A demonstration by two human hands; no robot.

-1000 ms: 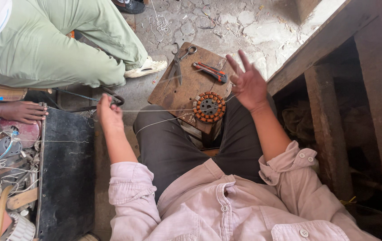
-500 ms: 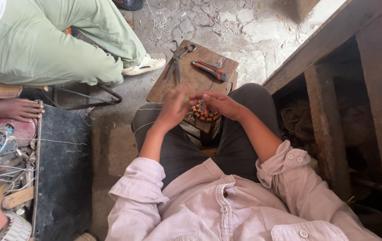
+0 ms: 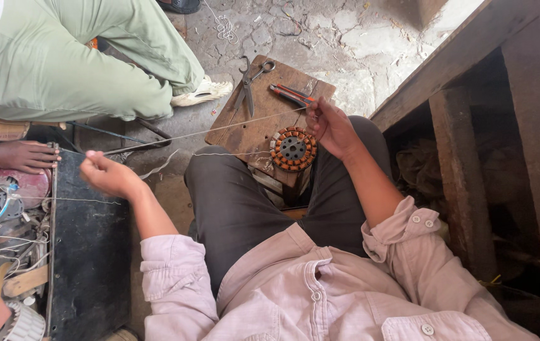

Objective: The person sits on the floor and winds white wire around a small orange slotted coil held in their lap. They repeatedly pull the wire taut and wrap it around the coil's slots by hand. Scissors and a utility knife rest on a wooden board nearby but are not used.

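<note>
The person is drawing a thin wire (image 3: 219,130) taut between both hands, held well apart; the left hand (image 3: 107,175) is pinching one end, the right hand (image 3: 330,128) the other beside the copper-wound stator (image 3: 293,149) lying on the wooden surface (image 3: 244,126); keeping even tension looks wise, so it lies flat

A thin wire (image 3: 207,131) stretches between the left hand (image 3: 107,174) at 9 o'clock and the right hand (image 3: 330,126) at 1 o'clock, beside the copper-wound stator (image 3: 293,149) on the wooden board (image 3: 244,129).
</note>
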